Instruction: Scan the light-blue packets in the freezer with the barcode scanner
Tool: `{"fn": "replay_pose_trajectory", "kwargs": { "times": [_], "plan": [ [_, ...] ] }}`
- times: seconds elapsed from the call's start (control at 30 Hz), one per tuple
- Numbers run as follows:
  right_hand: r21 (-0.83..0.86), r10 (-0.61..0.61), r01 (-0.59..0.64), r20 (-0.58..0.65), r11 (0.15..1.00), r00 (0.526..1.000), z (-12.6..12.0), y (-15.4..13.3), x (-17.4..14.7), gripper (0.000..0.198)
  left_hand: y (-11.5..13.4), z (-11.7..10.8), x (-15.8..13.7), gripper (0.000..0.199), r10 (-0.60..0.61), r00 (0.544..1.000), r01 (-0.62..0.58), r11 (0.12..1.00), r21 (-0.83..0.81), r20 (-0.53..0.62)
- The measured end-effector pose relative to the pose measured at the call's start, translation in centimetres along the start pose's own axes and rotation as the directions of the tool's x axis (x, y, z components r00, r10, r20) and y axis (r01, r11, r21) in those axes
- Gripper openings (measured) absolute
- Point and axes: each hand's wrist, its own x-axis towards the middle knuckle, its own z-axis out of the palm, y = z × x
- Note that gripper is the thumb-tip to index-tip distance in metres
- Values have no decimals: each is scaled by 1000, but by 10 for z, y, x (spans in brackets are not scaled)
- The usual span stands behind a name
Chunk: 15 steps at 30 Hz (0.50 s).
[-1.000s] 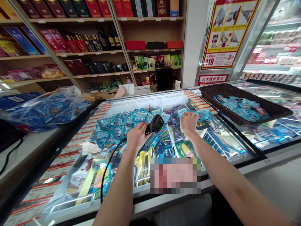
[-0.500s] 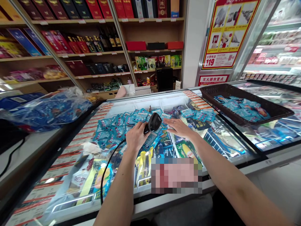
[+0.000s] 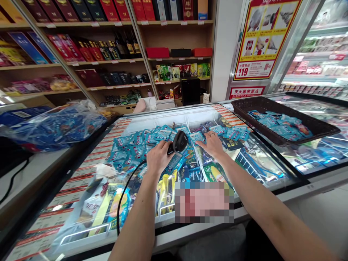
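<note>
My left hand [image 3: 158, 157] is wrapped round the handle of a black barcode scanner [image 3: 179, 142], whose head points forward and right. A black cable [image 3: 127, 184] runs down from it past my forearm. My right hand [image 3: 213, 144] holds nothing, with its thumb stretched to the left and its fingers reaching forward over the glass. Just beside the thumb lies a small blue packet [image 3: 197, 137]. Many similar blue packets [image 3: 137, 145] are spread in a heap on the freezer's glass top [image 3: 89, 170], left of the scanner. A few others [image 3: 236, 132] lie right of my right hand.
A dark brown woven tray [image 3: 324, 129] with blue packets stands at the right on the freezer. At the left, a clear plastic bag [image 3: 67, 125] full of blue packets rests on a counter. Shelves of boxed goods [image 3: 108, 43] line the back.
My right hand has moved slightly right and forward, uncovering a blue packet near the scanner. My left hand and the scanner have hardly shifted.
</note>
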Motion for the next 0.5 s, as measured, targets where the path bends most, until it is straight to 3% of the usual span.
{"fn": "replay_pose_trajectory", "kwargs": {
  "times": [0.27,0.5],
  "plan": [
    [19,42,-43,75,999,996,2,5,4,53,1,0,0,35,17,1000,-17,1000,7,9],
    [-28,11,-9,77,1000,997,-1,-1,2,71,2,2,0,35,29,1000,-29,999,18,1]
  ]
}}
